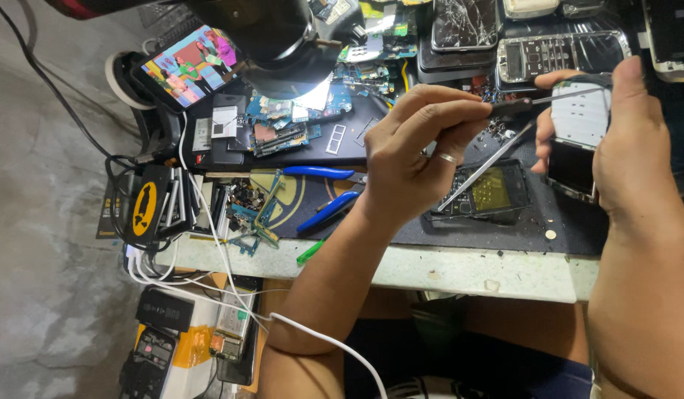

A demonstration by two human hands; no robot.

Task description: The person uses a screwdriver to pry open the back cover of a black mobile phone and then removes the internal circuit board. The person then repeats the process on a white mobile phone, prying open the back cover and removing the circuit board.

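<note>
Clearly both hands are busy over a cluttered repair bench (460, 270). The right hand (630, 155), at the right of the scene, wraps around a small keypad phone (578, 137), gripping it by its edges with the thumb along its right side, so the open face stays turned up toward the tool. The left hand (416, 148) pinches a thin screwdriver (538, 100) between thumb and bent fingers, its tip resting on the phone's upper part; the fine pinch suits small, steady turns. A ring shows on one finger.

Just below the hands, on the dark work mat (445, 229), lies a phone back shell (489, 192) with a pair of tweezers (486, 166) slanting across it, kept within easy reach. Further left lie blue-handled pliers (323, 192) and loose circuit boards (290, 122). A microscope head (275, 37) hangs over the far part of the mat, and a smartphone with a bright picture (190, 66) leans at the far left. Cracked phones (497, 33) are stacked along the far edge, and white cables (231, 288) trail off the near left corner.
</note>
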